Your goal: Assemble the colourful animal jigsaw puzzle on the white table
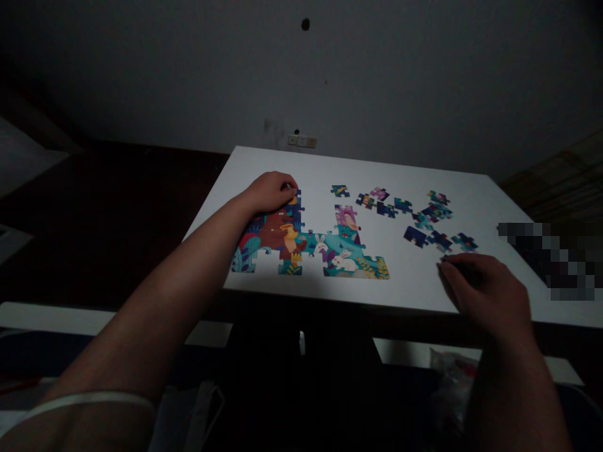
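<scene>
Puzzle [311,242] partly joined, flat on white table [417,282]: teal and dark blue ground, brown animal, two white rabbits, pink figure, yellow-orange plants; outline stepped, gaps along its 6 o'clock edge. Left hand [272,191] rests at its 11 o'clock corner, fingers curled, grip cannot be told; bulk of puzzle at 4 to 5 o'clock from there. Loose pieces [440,240] scattered, some overlapping, at 10 to 11 o'clock from right hand [492,292]; puzzle well apart, between 9 and 10. Right fingertips narrow, dark bit [443,258] there, cannot tell if held
</scene>
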Demonstrator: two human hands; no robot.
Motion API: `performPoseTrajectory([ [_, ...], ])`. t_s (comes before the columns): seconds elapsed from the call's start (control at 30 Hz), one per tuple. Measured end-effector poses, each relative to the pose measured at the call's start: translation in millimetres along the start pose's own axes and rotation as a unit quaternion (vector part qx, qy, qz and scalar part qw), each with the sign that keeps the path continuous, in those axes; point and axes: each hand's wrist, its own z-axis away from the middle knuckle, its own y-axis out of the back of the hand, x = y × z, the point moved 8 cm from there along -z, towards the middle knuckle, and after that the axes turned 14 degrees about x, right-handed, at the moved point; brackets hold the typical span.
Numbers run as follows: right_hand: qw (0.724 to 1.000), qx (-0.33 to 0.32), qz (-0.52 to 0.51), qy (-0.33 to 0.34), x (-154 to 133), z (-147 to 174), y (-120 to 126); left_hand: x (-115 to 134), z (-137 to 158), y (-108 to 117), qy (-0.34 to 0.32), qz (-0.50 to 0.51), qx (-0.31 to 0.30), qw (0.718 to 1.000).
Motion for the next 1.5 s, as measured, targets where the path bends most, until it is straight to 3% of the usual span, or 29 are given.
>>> performPoseTrajectory([
  [1.5, 1.0, 0.006, 0.009, -0.001, 0.4, 0.3, 1.3, -6.0, -2.4, -2.5, -0.001, 0.006, 0.008, 1.0],
])
